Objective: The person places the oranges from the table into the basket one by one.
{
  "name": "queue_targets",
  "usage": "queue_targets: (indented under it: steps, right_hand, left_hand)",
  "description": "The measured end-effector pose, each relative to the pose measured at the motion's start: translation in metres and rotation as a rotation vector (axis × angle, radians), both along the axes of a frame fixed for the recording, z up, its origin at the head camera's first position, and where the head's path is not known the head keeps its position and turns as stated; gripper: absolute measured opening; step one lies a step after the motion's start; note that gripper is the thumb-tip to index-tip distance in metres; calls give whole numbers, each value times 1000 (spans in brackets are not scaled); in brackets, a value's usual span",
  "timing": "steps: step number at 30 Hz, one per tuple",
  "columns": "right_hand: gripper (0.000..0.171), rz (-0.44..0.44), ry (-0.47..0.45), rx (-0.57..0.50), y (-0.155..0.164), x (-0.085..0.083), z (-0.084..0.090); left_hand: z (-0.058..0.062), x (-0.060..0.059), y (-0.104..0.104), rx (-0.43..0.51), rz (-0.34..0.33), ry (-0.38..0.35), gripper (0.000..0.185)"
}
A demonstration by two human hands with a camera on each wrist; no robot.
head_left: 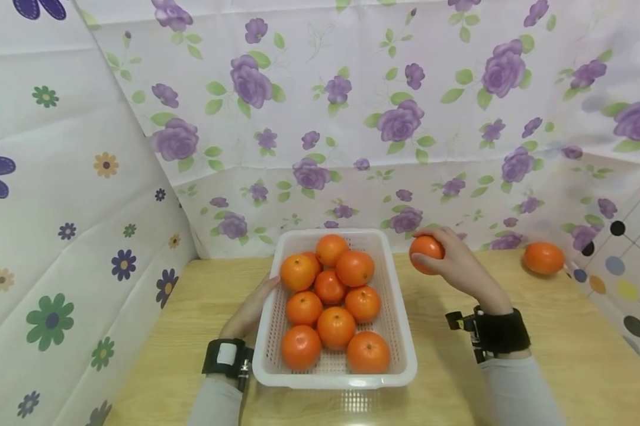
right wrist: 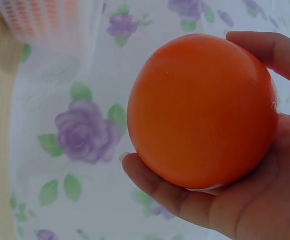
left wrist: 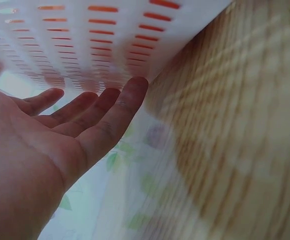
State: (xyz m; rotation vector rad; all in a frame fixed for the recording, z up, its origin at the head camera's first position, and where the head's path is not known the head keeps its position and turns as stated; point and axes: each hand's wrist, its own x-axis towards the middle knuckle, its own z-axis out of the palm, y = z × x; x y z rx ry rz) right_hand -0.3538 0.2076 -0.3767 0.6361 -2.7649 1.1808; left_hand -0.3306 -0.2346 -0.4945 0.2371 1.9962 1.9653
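My right hand [head_left: 460,263] grips an orange [head_left: 426,254] beside the basket [head_left: 399,331] my flat left hand [head_left: 250,310] steadies; next, lowering it in.

I see a pale wooden worktop [head_left: 565,355] at 6 o'clock, rose-print sheeting [head_left: 351,118] at 12, daisy-print sheeting [head_left: 58,207] at 9, and dotted sheeting [head_left: 634,278] at 3.

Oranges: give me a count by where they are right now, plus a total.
In the white basket: 10 oranges
Held in the right hand: 1 orange
Loose orange on the table: 1
Total: 12
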Motion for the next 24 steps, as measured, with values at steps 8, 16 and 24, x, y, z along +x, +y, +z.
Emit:
queue_targets:
  steps: [8,16,24]
  right_hand:
    - [45,87,34,3,-28,1,21]
    - [44,153,17,44,-52,4,31]
    - [39,269,-5,57,-81,10,34]
  left_hand:
    - [0,-1,1,11,1,4,65]
    - [-1,-2,0,3,18,-11,68]
    - [0,0,0,13,33,-31,67]
